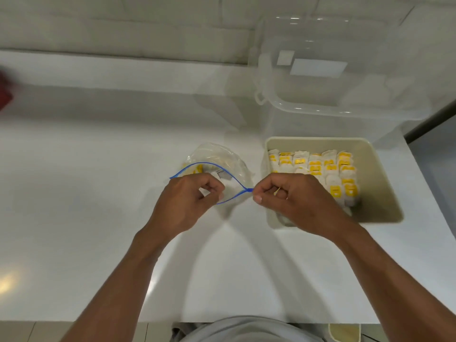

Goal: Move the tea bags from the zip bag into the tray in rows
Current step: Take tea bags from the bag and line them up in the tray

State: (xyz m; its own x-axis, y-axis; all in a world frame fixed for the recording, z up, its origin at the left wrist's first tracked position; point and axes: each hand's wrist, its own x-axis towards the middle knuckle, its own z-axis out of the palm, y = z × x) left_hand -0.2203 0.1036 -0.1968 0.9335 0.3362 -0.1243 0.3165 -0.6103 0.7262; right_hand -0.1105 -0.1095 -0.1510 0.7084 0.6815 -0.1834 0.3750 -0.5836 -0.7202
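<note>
Fingers (214, 188) pinching zip bag (222, 154) rim, tray (378, 174) right

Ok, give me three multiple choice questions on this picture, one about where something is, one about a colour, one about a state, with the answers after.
1. Where does the tray stand relative to the zip bag?
A. To its left
B. To its right
C. Underneath it

2. What colour is the zip strip of the bag?
A. Red
B. Green
C. Blue

3. How is the bag's mouth?
A. Held open
B. Sealed flat
C. Knotted shut

Answers:
1 B: the tray, with its rows of tea bags, sits right of the bag on the counter.
2 C: a blue line runs round the mouth.
3 A: the strip bows into an oval, with the left hand at its near lip and the right hand pinching its right end.
</note>
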